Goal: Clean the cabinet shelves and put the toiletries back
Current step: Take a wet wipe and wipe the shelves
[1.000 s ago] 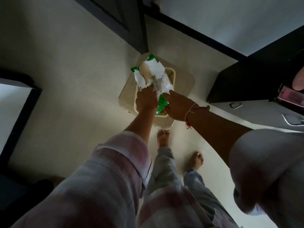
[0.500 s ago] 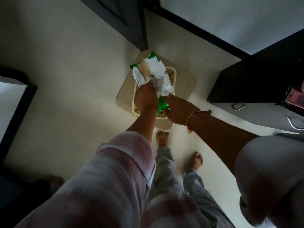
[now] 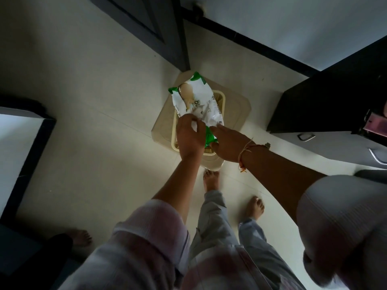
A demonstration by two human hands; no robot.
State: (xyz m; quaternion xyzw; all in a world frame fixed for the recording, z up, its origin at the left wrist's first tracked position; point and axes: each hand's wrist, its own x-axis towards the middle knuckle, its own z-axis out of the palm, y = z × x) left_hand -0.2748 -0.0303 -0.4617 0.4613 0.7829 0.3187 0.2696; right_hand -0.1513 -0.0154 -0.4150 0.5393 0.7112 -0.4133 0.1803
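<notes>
A white and green pack of baby wipes is held above a beige stool on the floor. A cream basket stands on the stool under the pack. My left hand pinches a white wipe at the pack's opening. My right hand grips the pack's near green end from the right. What lies inside the basket is hidden by the pack and my hands.
A dark cabinet with a drawer handle stands at the right; pink items show on its shelf. A dark door is behind the stool. A dark-edged panel is at left. Another person's foot rests lower left.
My left hand has shifted up onto the pack's opening and pinched the wipe. The pack has tilted slightly; my right hand keeps its hold.
</notes>
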